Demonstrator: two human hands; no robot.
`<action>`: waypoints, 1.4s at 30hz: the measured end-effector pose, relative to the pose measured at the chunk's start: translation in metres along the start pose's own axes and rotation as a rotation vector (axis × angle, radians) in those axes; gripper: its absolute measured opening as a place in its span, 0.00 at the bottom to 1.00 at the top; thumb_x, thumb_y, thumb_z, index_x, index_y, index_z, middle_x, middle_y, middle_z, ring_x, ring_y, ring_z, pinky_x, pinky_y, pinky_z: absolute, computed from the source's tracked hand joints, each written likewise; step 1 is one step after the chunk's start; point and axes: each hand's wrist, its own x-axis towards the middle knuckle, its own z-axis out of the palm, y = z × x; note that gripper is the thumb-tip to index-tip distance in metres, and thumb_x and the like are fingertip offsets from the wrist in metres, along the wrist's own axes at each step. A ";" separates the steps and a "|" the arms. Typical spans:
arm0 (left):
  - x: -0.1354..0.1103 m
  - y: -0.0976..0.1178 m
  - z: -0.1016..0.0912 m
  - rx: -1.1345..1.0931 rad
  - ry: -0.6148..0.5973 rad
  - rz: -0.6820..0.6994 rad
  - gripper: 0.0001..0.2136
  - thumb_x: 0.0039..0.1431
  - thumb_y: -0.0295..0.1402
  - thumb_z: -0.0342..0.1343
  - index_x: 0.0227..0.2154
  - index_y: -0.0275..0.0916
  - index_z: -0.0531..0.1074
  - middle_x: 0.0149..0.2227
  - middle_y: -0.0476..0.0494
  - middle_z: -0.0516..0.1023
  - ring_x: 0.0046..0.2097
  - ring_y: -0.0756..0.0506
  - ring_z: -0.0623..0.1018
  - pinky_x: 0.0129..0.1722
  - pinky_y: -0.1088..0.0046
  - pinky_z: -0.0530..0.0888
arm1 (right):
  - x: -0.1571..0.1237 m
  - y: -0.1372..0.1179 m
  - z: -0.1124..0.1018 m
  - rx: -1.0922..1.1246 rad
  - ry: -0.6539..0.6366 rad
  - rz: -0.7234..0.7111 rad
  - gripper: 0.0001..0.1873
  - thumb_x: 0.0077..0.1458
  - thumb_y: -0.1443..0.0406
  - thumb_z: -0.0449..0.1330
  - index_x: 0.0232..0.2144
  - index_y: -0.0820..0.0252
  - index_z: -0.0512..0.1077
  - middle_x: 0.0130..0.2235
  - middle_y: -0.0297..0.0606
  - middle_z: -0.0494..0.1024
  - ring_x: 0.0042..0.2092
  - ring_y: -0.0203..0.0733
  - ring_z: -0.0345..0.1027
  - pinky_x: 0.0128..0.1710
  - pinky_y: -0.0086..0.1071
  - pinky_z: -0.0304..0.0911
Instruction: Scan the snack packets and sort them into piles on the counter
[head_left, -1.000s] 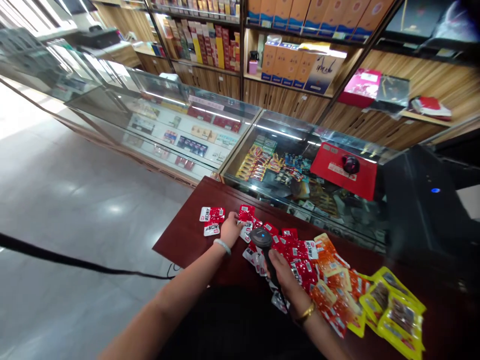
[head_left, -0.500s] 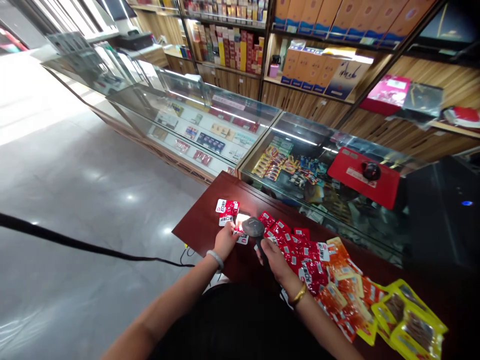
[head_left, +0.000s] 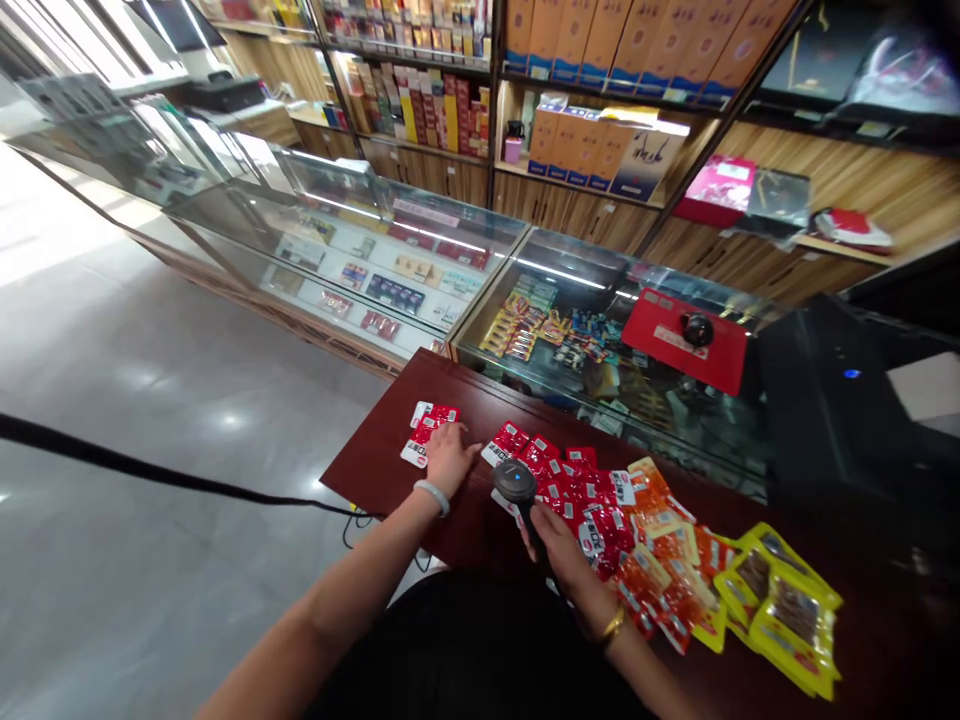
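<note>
My right hand (head_left: 557,548) is wrapped round the handle of a black barcode scanner (head_left: 514,482), whose head shows a small blue light. Over on the left, my left hand (head_left: 450,458) rests on a small group of red-and-white snack packets (head_left: 417,452), thumb apart from the other fingers; part of the packets lies hidden under it. A larger spread of red snack packets (head_left: 556,470) lies beyond and right of the scanner. Orange snack packets (head_left: 660,545) overlap its right side, and yellow snack bags (head_left: 795,610) lie farther right.
The dark red wooden table (head_left: 375,440) meets a glass display counter (head_left: 480,340) holding small goods. On the glass sit a red mat (head_left: 652,335) and a round black object (head_left: 697,329). A black machine (head_left: 810,400) stands at right. A black cable (head_left: 187,482) crosses on the left.
My left hand has moved from the packet under the scanner onto the left group, and its fingers have spread. The bright scanner light on the packet is gone. The camera view has shifted right.
</note>
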 end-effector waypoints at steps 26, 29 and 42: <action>-0.048 -0.035 0.029 -0.357 -0.223 -0.169 0.16 0.52 0.39 0.61 0.39 0.40 0.62 0.29 0.51 0.72 0.31 0.49 0.73 0.30 0.76 0.62 | 0.017 -0.001 0.011 0.056 -0.072 -0.037 0.23 0.50 0.44 0.61 0.33 0.57 0.69 0.21 0.27 0.68 0.20 0.30 0.58 0.19 0.24 0.53; -0.052 -0.045 0.028 -0.368 -0.192 -0.204 0.17 0.51 0.40 0.61 0.40 0.40 0.63 0.29 0.51 0.72 0.31 0.49 0.73 0.31 0.76 0.64 | 0.014 -0.005 0.018 0.046 -0.112 -0.014 0.24 0.50 0.44 0.61 0.33 0.58 0.69 0.21 0.27 0.68 0.20 0.31 0.57 0.19 0.25 0.53; -0.050 -0.021 0.009 -0.019 0.067 0.022 0.22 0.54 0.42 0.58 0.50 0.40 0.64 0.51 0.37 0.69 0.54 0.38 0.67 0.54 0.62 0.61 | -0.011 0.022 -0.010 0.018 0.027 0.029 0.28 0.48 0.43 0.62 0.41 0.58 0.69 0.20 0.26 0.68 0.18 0.32 0.57 0.17 0.25 0.51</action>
